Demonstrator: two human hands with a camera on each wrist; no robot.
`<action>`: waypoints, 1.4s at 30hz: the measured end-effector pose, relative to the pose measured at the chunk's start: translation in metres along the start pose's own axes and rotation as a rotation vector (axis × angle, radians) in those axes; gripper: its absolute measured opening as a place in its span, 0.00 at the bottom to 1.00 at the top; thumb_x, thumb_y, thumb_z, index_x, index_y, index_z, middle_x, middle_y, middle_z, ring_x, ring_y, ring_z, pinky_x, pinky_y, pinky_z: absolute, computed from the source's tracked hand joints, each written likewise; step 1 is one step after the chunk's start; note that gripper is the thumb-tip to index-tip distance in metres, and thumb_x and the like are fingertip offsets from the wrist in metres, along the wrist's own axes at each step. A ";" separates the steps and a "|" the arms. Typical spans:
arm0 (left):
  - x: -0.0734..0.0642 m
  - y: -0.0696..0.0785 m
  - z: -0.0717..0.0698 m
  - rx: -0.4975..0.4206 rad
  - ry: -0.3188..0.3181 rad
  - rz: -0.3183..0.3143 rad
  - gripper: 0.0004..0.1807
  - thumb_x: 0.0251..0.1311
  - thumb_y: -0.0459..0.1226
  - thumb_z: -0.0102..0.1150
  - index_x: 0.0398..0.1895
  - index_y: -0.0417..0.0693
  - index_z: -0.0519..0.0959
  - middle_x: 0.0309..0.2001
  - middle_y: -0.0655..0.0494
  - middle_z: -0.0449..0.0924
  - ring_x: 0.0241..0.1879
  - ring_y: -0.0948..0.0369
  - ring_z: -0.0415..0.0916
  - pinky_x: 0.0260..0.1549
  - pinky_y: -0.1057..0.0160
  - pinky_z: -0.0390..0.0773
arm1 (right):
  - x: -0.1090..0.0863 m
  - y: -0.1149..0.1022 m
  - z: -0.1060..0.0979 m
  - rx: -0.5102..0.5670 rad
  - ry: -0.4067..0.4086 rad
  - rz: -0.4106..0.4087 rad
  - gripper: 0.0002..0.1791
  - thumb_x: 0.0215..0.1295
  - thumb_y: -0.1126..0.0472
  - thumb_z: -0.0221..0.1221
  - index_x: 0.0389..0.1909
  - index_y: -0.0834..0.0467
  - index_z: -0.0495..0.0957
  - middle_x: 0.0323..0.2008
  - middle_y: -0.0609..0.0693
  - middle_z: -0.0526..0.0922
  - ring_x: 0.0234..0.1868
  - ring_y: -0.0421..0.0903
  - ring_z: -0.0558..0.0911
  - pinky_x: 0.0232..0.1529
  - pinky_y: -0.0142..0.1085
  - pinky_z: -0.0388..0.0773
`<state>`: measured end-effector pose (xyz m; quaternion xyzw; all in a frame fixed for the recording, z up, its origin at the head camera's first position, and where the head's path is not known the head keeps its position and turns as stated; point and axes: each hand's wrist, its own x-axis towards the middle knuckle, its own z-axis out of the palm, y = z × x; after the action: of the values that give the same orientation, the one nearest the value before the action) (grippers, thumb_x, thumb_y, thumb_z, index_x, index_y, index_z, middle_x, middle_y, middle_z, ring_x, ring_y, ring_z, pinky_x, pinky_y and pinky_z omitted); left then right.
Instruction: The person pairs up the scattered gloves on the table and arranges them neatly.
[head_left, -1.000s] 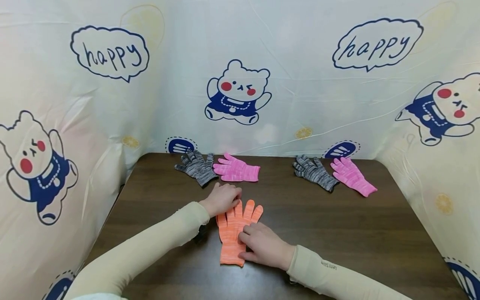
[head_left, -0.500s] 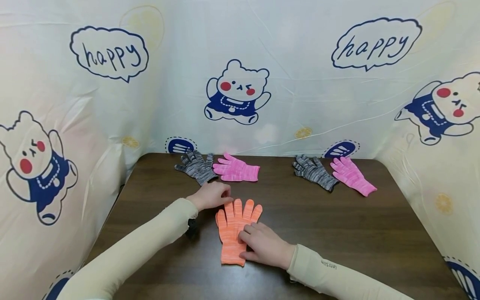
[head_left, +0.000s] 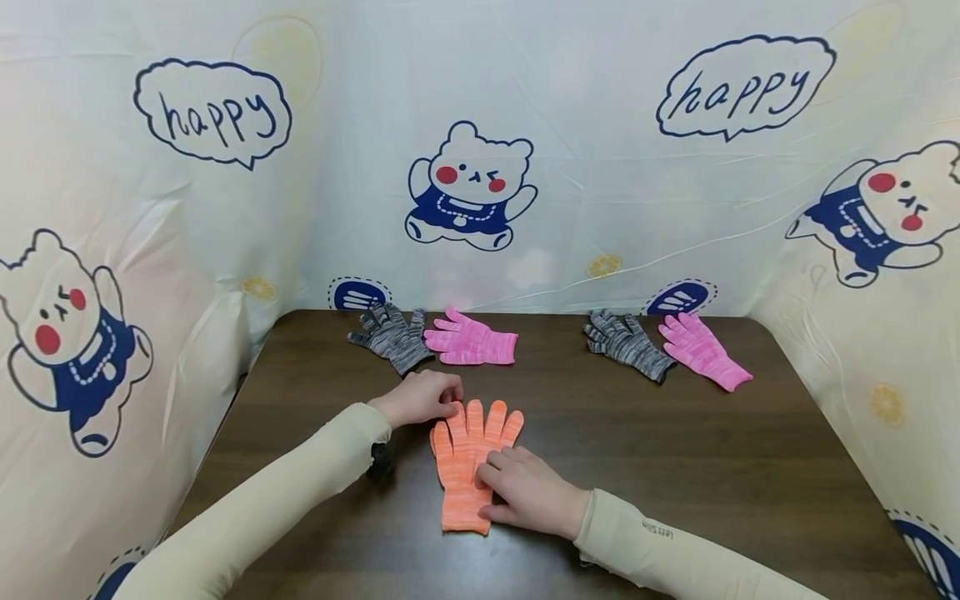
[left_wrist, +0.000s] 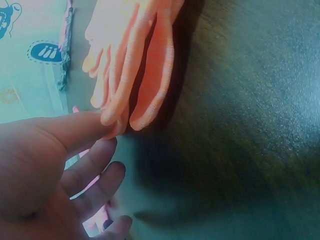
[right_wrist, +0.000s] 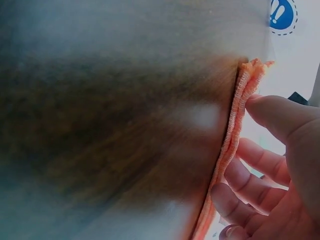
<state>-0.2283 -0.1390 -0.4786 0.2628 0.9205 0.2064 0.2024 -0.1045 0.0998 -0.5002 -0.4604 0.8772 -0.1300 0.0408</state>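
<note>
Orange gloves [head_left: 459,477], seemingly stacked, flat on table [head_left: 697,467], fingers pointing away. Left hand [head_left: 416,397] pinches one fingertip; right hand [head_left: 534,493], loosely bent, rests on top. Best: anchor right, straighten fingertip gently.

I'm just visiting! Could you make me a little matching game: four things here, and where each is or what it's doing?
1. left hand
2. right hand
3. orange glove
4. rightmost pink glove

A. lying beside a grey glove
B. touching orange fabric, toward the cuff
C. lying with its fingers toward the table's far edge, cuff nearest the person
D. pinching an orange fingertip

Pairs: 1-D, 2-B, 3-C, 4-A
</note>
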 end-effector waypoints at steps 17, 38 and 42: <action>-0.004 -0.001 0.000 0.020 0.041 0.055 0.02 0.68 0.37 0.67 0.38 0.52 0.82 0.30 0.62 0.77 0.31 0.63 0.71 0.39 0.56 0.70 | 0.003 -0.004 -0.003 0.481 0.052 -0.025 0.05 0.72 0.62 0.65 0.46 0.53 0.82 0.43 0.44 0.80 0.40 0.38 0.78 0.44 0.23 0.75; -0.002 -0.004 0.001 0.104 0.066 0.087 0.10 0.69 0.41 0.67 0.27 0.56 0.80 0.24 0.64 0.74 0.29 0.63 0.69 0.45 0.45 0.67 | 0.004 -0.004 0.003 0.419 -0.029 0.095 0.07 0.70 0.59 0.67 0.46 0.52 0.82 0.43 0.43 0.75 0.41 0.35 0.71 0.45 0.26 0.72; -0.002 -0.004 0.002 0.125 0.088 0.081 0.13 0.69 0.43 0.67 0.25 0.56 0.78 0.23 0.64 0.73 0.28 0.62 0.69 0.46 0.44 0.67 | 0.005 -0.003 0.005 0.388 -0.046 0.090 0.07 0.71 0.58 0.67 0.46 0.51 0.81 0.43 0.42 0.74 0.41 0.34 0.70 0.45 0.26 0.71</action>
<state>-0.2280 -0.1428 -0.4815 0.3029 0.9282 0.1678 0.1366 -0.1037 0.0930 -0.5042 -0.4071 0.8543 -0.2838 0.1546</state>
